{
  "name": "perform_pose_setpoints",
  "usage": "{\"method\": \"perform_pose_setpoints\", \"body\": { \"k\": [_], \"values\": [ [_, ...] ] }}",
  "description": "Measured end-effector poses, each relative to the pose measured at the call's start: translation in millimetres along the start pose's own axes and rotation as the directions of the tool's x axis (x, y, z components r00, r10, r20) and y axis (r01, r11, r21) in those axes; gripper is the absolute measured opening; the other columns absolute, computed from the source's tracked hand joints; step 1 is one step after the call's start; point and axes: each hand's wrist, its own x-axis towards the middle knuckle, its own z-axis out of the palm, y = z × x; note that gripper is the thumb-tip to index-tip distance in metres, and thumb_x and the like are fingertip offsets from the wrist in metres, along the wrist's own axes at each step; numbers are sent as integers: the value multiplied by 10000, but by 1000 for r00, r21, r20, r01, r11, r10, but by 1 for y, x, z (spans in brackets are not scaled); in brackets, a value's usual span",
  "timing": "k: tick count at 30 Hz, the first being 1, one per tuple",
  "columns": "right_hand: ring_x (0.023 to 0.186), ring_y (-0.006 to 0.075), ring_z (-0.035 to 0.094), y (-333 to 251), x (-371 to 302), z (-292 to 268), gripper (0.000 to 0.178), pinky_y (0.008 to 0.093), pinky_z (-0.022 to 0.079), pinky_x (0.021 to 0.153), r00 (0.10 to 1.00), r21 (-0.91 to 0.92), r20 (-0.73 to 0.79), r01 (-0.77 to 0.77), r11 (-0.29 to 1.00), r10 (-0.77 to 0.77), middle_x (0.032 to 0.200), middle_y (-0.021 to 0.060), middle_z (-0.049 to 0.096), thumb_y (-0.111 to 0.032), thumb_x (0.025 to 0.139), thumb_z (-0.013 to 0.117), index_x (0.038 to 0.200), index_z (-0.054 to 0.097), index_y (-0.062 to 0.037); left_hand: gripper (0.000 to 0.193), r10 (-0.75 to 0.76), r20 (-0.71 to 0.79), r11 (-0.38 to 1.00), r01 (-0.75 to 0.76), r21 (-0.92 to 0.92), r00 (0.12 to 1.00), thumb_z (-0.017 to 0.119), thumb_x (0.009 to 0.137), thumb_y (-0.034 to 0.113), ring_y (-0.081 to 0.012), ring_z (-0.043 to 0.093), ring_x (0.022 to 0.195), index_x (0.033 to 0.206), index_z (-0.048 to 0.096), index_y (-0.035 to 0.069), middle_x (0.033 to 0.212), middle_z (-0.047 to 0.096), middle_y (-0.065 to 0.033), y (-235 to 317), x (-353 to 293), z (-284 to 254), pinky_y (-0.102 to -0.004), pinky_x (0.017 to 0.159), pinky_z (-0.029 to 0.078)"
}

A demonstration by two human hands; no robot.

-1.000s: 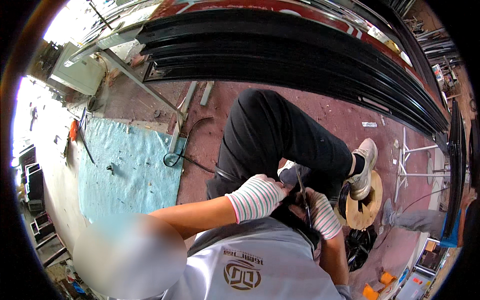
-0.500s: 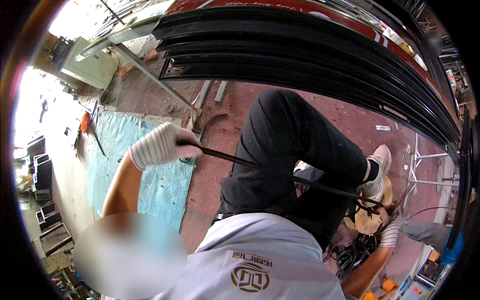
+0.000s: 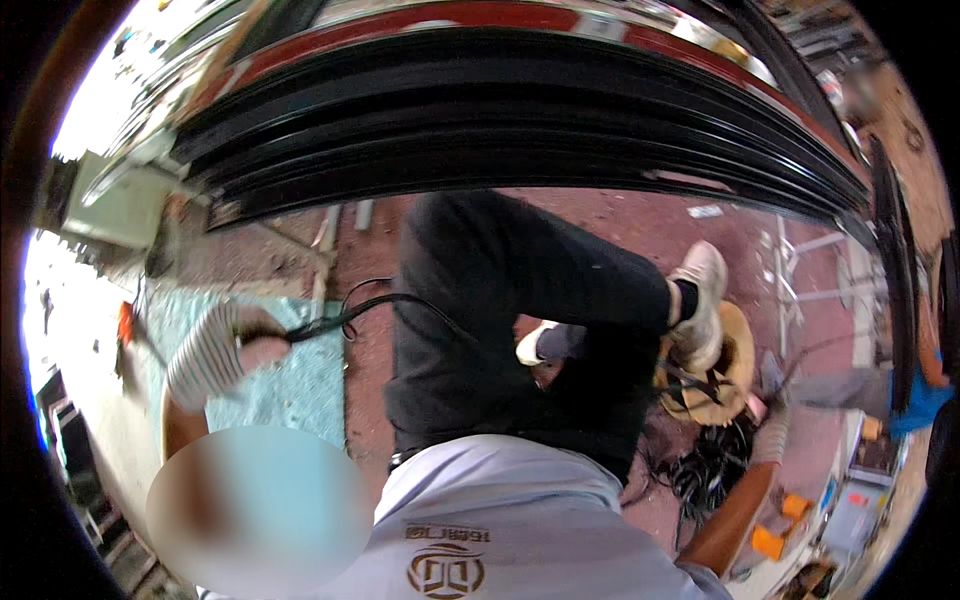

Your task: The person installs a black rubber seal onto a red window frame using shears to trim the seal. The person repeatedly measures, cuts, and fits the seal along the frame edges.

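Observation:
My left hand (image 3: 225,350), in a white glove with thin stripes, is closed round dark flexible strips (image 3: 415,298). They run from the fist over my black-trousered thigh, and a thin loop of them hangs beside the knee. At the lower right my right hand (image 3: 770,432), gloved too, is smeared by motion, so its fingers cannot be made out. It is beside a tangled heap of black strips (image 3: 708,468) on the floor. A round tan piece (image 3: 735,345) lies by my white shoe (image 3: 700,300), with dark strips across it.
Long black profiles (image 3: 520,120) lie across a metal stand in front of my knees. A light blue mat (image 3: 310,385) covers the floor at left. Orange pieces (image 3: 768,543) and a grey case (image 3: 858,505) are at the lower right. A person in blue (image 3: 915,395) is at the right edge.
My view has shifted. The strip that was stretched straight between both hands now curves slackly from my left hand over the thigh. My left hand is further left and lower in view.

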Motion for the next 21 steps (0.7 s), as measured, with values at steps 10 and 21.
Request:
{"method": "perform_pose_setpoints", "body": {
  "k": [10, 21],
  "values": [
    [772, 188, 612, -112, -249, 309, 363, 358, 499, 718, 337, 216, 850, 480, 850, -406, 892, 112, 701, -236, 870, 785, 1105, 631, -8, 209, 523, 331, 851, -456, -261, 785, 715, 872, 114, -144, 684, 774, 1009, 730, -43, 813, 726, -144, 175, 29, 156, -290, 726, 543],
    [743, 116, 565, -103, -142, 166, 343, 295, 476, 692, 847, -473, 381, 524, 708, -371, 787, 5, 618, -292, 771, 831, 902, 667, -21, 216, 302, 125, 951, -307, 27, 945, 757, 836, 171, -136, 644, 648, 895, 739, -36, 713, 704, -108, 63, 65, 86, -293, 616, 502]
  ]
}}
